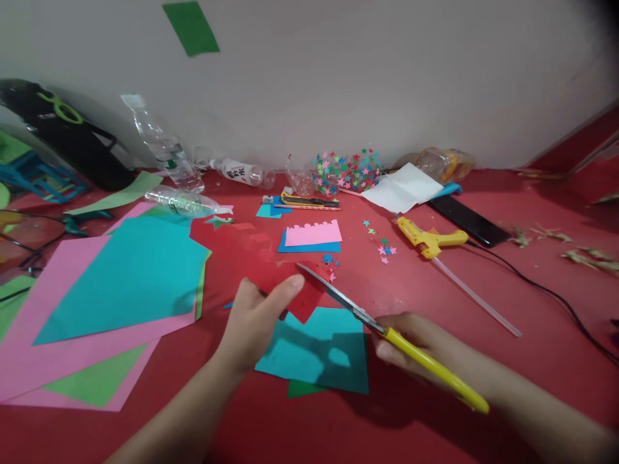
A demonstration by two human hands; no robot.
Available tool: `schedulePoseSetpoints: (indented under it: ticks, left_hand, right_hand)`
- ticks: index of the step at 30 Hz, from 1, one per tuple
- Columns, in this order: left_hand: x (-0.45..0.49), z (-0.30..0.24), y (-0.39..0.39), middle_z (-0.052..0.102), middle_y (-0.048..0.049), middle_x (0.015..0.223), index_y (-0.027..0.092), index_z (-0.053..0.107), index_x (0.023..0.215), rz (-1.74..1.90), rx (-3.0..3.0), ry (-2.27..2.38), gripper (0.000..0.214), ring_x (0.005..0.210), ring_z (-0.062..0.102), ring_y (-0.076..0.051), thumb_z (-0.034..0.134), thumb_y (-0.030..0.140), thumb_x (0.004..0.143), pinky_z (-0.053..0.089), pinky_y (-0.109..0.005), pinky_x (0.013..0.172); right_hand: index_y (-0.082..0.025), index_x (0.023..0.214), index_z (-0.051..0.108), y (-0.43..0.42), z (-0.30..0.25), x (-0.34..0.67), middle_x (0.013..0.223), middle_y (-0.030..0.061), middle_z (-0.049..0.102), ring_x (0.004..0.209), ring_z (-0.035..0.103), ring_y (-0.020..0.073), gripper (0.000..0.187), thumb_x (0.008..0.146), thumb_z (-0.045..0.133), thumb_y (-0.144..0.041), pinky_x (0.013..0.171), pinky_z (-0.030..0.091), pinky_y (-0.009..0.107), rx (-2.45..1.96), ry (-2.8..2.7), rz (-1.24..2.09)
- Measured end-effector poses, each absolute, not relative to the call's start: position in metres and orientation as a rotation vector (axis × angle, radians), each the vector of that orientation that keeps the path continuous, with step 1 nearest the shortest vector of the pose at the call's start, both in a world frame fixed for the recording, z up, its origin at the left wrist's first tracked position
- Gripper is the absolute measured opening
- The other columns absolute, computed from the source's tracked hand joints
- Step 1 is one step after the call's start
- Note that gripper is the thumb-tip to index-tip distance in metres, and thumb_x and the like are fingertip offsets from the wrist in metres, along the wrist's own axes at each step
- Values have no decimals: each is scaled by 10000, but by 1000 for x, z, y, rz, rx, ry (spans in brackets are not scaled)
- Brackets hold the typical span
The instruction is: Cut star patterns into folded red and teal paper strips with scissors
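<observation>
My left hand (258,316) pinches a piece of red paper (242,258) near its right end, with the thumb lying on top. The paper's upper edge looks jagged where it is cut. My right hand (411,338) is wrapped round the yellow handles of a pair of scissors (425,361). Their blades point up and left, with the tip at the red paper beside my left thumb. Below the paper lies a teal sheet (319,354) on the red table. Just beyond are a pink paper strip with a notched edge (313,233) and small star cutouts (384,250).
Large teal sheets (130,277) and pink sheets (53,277) overlap at the left. Plastic bottles (169,148) line the wall, near a box-cutter knife (307,200). A yellow glue gun (430,237) with a cord and a black phone (468,220) lie at the right.
</observation>
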State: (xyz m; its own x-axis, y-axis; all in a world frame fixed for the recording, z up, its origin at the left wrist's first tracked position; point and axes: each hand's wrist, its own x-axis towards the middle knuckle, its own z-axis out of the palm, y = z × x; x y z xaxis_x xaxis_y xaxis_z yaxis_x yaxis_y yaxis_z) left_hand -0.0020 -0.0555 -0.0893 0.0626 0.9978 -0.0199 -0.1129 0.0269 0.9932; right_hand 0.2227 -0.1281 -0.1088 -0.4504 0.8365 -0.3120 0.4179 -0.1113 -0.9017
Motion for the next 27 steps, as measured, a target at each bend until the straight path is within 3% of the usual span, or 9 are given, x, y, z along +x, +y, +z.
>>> schedulePoseSetpoints:
  ticks: [2, 7, 13, 27]
  left_hand:
    - [-2, -89, -53, 630, 30, 707, 194, 632, 728, 1273, 1004, 1050, 89, 639, 584, -119, 703, 243, 704, 485, -220, 592]
    - [2, -92, -60, 567, 51, 581, 193, 581, 728, 1232, 955, 1045, 158, 459, 502, -93, 708, 286, 717, 386, -202, 391]
    - [3, -97, -75, 583, 26, 531, 200, 604, 627, 1221, 1085, 1056, 254, 494, 520, -107, 615, 356, 827, 410, -221, 447]
    - [15, -102, -86, 597, 4, 514, 188, 605, 541, 1157, 1080, 1278, 408, 492, 522, -100, 590, 484, 820, 442, -206, 476]
  right_hand:
    - [-190, 669, 363, -128, -109, 223, 643, -48, 278, 575, 244, 92, 515, 846, 466, -663, 474, 192, 218, -1348, -1800, 1584]
    - [-188, 673, 381, -131, -99, 221, 540, -69, 325, 470, 274, 64, 528, 849, 432, -683, 431, 191, 211, -1244, -1674, 1754]
    - [-161, 735, 496, -139, -106, 219, 474, -70, 376, 401, 316, 61, 574, 832, 407, -720, 399, 208, 197, -1139, -1575, 1840]
    - [-177, 720, 478, -152, -117, 194, 400, -91, 338, 322, 264, 43, 587, 807, 400, -752, 325, 183, 162, -1199, -1361, 1842]
